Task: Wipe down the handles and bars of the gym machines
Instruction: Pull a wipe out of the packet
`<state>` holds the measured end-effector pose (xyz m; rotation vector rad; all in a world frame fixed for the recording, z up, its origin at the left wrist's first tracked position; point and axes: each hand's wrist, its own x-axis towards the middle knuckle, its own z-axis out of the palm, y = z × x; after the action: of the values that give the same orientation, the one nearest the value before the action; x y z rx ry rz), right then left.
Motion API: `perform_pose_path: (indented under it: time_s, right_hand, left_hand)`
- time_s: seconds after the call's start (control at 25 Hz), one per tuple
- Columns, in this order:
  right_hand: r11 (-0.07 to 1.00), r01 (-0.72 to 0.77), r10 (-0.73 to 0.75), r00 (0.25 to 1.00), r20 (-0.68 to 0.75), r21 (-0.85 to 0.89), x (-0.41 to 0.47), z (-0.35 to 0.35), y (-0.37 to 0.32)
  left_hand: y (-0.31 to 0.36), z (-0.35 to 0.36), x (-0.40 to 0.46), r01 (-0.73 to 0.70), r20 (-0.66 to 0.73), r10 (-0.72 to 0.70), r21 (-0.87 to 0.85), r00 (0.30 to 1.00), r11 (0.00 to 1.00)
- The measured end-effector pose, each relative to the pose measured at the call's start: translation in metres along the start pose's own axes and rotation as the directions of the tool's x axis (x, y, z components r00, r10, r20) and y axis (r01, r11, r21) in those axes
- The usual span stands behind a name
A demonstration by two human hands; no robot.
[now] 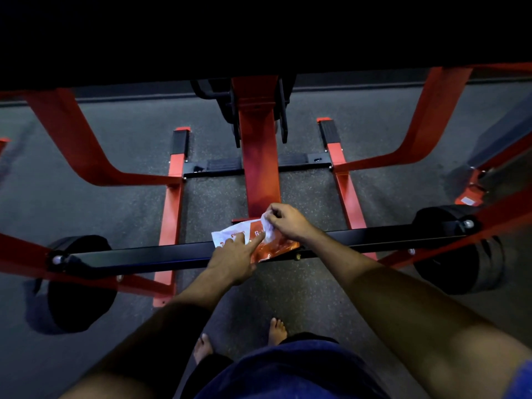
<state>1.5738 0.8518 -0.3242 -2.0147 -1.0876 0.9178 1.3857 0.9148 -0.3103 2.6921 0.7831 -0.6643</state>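
An orange-and-white wipes packet lies on the black cross bar of a red gym machine, in the middle of the head view. My left hand presses the packet down with straight fingers, the index finger pointing toward its opening. My right hand pinches a crumpled white wipe that sticks up out of the packet's top. The far part of the packet is hidden under my right hand.
Black roller pads sit at the bar's two ends. Red frame rails and bent red arms spread over the dark speckled floor. My bare feet stand just behind the bar.
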Motion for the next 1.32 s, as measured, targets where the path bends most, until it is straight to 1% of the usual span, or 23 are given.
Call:
perform_pose_path:
  time_s: [0.2, 0.32, 0.48, 0.56, 0.68, 0.84, 0.92, 1.04, 1.2, 1.32]
  right_hand:
    - [1.0, 0.013, -0.013, 1.0, -0.01, -0.028, -0.004, -0.002, 0.0]
    - [0.999, 0.001, -0.001, 1.0, -0.018, -0.039, -0.005, -0.005, -0.001]
    - [1.0, -0.021, 0.021, 1.0, -0.015, -0.004, -0.011, -0.008, -0.001]
    - [0.999, -0.018, 0.019, 0.999, -0.029, 0.028, -0.015, -0.009, 0.0]
    - [0.993, -0.012, 0.023, 0.995, -0.093, 0.116, -0.02, -0.011, -0.002]
    - [0.979, 0.062, -0.029, 0.986, -0.166, 0.196, -0.021, -0.009, -0.006]
    - [0.974, 0.098, -0.06, 0.981, -0.184, 0.205, -0.021, -0.008, -0.008]
    - [0.975, 0.11, -0.068, 0.976, -0.209, 0.193, -0.022, -0.009, -0.01]
    - [0.986, 0.057, -0.022, 0.976, -0.216, 0.155, -0.031, -0.011, -0.017]
    - [0.984, 0.036, 0.001, 0.979, -0.202, 0.176, -0.034, -0.012, -0.02]
  left_hand:
    - [0.001, 0.005, 0.002, -0.007, -0.001, 0.007, 0.038, 1.0, 0.999]
    - [0.001, 0.006, 0.003, 0.0, -0.018, 0.0, 0.033, 1.0, 0.999]
    - [0.0, 0.008, 0.004, 0.015, -0.02, -0.015, 0.021, 1.0, 1.0]
    - [-0.002, 0.008, 0.005, 0.021, -0.016, -0.021, -0.006, 1.0, 1.0]
    - [-0.003, 0.007, 0.005, 0.034, -0.006, -0.035, -0.038, 0.999, 0.999]
    - [-0.002, 0.004, 0.006, 0.061, 0.005, -0.061, -0.075, 0.998, 0.995]
    - [-0.002, 0.002, 0.009, 0.072, 0.003, -0.072, -0.123, 0.997, 0.99]
    - [-0.004, 0.004, 0.01, 0.084, -0.004, -0.086, -0.202, 0.996, 0.976]
    - [-0.007, 0.009, 0.01, 0.079, -0.012, -0.084, -0.225, 0.996, 0.971]
    - [-0.008, 0.01, 0.011, 0.076, -0.012, -0.083, -0.285, 0.996, 0.956]
